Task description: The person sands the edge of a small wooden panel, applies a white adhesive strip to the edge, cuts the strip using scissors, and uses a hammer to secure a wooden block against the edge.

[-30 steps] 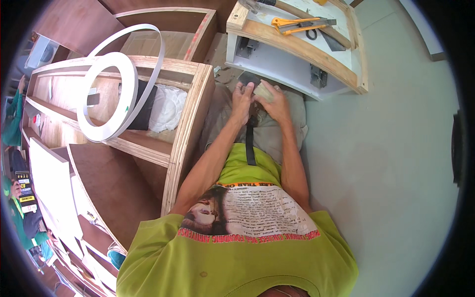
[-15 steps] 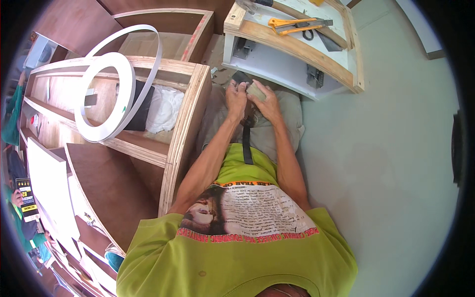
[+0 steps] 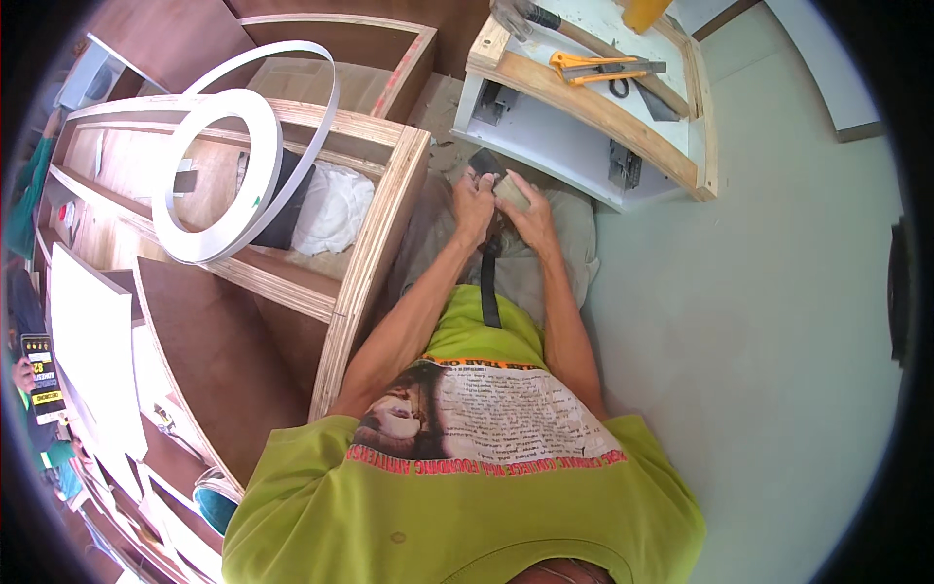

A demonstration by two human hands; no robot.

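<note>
At the far left edge of the scene, a co-worker's hand (image 3: 24, 375) holds a black-and-yellow package (image 3: 41, 382) beside a leaning white panel (image 3: 92, 341). To its right stands a curved brown panel (image 3: 209, 360), on the near side of a plywood cabinet frame (image 3: 377, 224). A coil of white edge banding (image 3: 261, 151) rests on the frame, one loop raised; a crumpled white plastic bag (image 3: 331, 209) lies within the frame, next to a black item (image 3: 287, 209). Right of the frame, above the lap, the left hand (image 3: 474, 209) has its fingers closed on a small dark piece (image 3: 484, 163), which projects to the far side. Close beside it, the right hand (image 3: 530, 216) grips a pale tan block (image 3: 512, 193) between thumb and fingers; whether block and dark piece touch cannot be told. Beyond both hands, to the right, a wood-edged white box (image 3: 545, 122) carries a wooden-handled hammer (image 3: 581, 38) and a yellow utility knife (image 3: 603, 68). Grey floor (image 3: 759, 292) occupies the right side.
</note>
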